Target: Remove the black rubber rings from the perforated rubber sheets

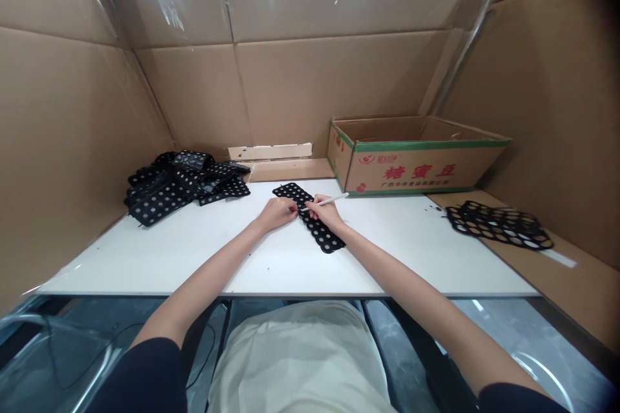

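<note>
A long black sheet with rows of round pale dots [327, 235] lies slanted on the white tabletop. My right hand [325, 211] is closed around a thin white pen-like tool [334, 199], its tip pointing left over the sheet's middle. At the sheet's left edge, my left hand [279, 213] has its fingers pinched together; what is between them, if anything, is too small to make out. The two hands are close together but apart.
Black dotted pieces [165, 197] are heaped at the back left. An open cardboard box [411, 168] with green edges stands at the back right. Black pieces with large holes [498, 226] lie at the right. Cardboard walls [339, 77] surround the table [169, 264].
</note>
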### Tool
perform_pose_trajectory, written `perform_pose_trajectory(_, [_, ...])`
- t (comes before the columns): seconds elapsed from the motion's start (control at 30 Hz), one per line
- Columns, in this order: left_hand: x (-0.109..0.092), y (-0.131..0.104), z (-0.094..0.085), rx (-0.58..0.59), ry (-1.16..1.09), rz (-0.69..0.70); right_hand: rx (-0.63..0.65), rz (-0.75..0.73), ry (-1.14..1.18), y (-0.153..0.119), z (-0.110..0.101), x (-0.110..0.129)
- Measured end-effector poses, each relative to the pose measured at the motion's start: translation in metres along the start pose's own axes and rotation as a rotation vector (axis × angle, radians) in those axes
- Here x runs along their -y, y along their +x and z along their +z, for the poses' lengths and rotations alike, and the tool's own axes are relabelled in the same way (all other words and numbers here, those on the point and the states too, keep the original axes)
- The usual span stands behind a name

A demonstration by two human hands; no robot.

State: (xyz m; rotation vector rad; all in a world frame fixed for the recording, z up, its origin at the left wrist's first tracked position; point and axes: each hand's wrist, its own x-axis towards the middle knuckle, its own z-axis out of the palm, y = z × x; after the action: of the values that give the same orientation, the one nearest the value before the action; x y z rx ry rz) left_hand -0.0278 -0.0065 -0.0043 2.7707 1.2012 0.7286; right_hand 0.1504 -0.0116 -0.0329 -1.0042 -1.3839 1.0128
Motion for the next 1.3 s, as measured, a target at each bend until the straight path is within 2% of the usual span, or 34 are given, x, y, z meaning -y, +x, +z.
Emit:
perform_pose_trajectory(0.43, [0.0011, -0.0004, 0.0018, -0.013, -0.009, 0.008, 0.008, -0.004, 0.024, 0.0007, -0.0012, -0.0018])
perform_pose_trajectory(1.17, [-0.0021, 0.0008, 0.003, -0.012, 0.018, -0.028, 0.045, -0.048, -0.07, -0.002, 0.0031, 0.0029])
perform_pose_trajectory(1.3, [-0.0003, 0.001, 0.0053, -0.01, 0.047, -0.003, 0.067, 0.03, -0.053, 0.0022, 0.0005, 0.0013])
